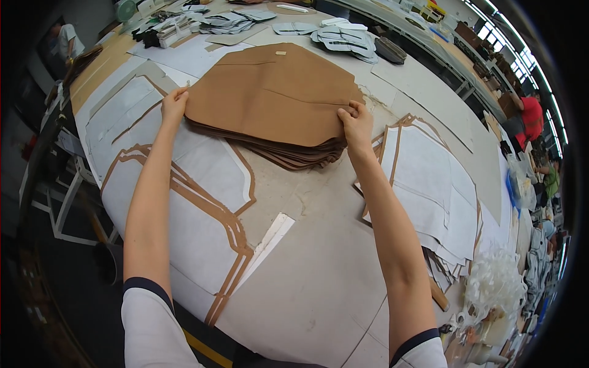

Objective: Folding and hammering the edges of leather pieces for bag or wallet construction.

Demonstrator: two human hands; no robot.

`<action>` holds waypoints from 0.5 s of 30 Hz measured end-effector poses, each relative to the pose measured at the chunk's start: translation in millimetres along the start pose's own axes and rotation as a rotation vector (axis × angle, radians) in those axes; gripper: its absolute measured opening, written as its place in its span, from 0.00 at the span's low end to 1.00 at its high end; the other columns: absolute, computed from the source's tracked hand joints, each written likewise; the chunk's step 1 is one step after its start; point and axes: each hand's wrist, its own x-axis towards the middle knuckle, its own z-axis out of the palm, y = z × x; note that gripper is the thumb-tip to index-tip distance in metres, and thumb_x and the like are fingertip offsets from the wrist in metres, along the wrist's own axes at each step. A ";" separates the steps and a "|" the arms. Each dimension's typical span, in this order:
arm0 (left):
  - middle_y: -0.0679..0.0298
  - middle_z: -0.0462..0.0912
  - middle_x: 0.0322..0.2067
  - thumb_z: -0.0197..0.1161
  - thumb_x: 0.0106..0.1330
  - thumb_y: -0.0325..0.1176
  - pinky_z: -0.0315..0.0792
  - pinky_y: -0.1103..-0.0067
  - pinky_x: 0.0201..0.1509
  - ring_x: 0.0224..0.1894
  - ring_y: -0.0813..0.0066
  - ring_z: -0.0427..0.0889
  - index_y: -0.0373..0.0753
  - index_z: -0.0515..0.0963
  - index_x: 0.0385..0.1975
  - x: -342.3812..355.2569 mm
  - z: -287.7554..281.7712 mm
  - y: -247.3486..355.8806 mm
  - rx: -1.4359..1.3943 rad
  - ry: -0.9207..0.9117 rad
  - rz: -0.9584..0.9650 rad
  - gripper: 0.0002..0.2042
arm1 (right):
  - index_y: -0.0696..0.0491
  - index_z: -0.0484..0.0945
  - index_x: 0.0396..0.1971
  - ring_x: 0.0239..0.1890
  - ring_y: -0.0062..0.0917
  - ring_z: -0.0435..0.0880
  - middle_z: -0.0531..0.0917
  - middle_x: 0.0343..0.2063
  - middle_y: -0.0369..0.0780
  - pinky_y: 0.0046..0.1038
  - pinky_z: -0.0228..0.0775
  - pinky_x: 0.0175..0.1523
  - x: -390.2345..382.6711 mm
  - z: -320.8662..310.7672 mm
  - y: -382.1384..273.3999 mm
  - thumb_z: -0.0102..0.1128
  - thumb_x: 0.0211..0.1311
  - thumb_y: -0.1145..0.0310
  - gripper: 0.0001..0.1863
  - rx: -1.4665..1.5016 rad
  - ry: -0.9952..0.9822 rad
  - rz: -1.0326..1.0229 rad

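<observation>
A large brown fabric panel [264, 92] with a slit-like line on each half lies on top of a stack of like brown pieces [294, 156]. My left hand [175, 105] pinches the panel's left edge between thumb and fingers. At its right edge, my right hand [357, 127] is closed on the same panel, fingers curled over it. Both arms reach forward across the table. Beside my left arm lie white-backed pieces with brown borders [211, 168]. To the right of my right forearm is a pile of similar white-backed pieces [423, 178].
A narrow white strip [270, 242] lies on the grey table [307, 294] between my arms. Stacks of pale cut pieces [343, 40] and a dark pouch-like item [390, 50] sit at the far side. Crumpled clear plastic [496, 285] is at right. Other people stand farther off.
</observation>
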 end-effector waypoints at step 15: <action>0.59 0.90 0.46 0.63 0.72 0.28 0.81 0.70 0.53 0.48 0.66 0.88 0.39 0.87 0.51 -148.0 -16.8 97.2 0.264 0.168 0.320 0.12 | 0.58 0.84 0.46 0.49 0.39 0.82 0.85 0.42 0.43 0.36 0.73 0.55 -184.2 -280.2 -35.9 0.63 0.66 0.82 0.11 -0.752 -0.058 -0.526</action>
